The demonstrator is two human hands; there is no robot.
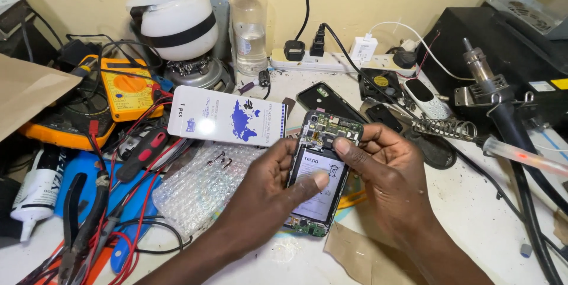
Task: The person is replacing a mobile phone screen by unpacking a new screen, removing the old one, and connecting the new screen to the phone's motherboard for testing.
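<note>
Left hand (269, 187): gripping opened phone (322, 169) from its left edge, thumb pressing down on battery (316, 181).
Right hand (384, 169): curling around phone's right edge, fingers closed on frame, thumb resting near top of battery.
Phone: being held back-open, just above white bench (473, 214), circuit board showing.
Nearby: bubble wrap (201, 184) and white box (228, 120) lying left; soldering iron (520, 152) sitting right.
</note>
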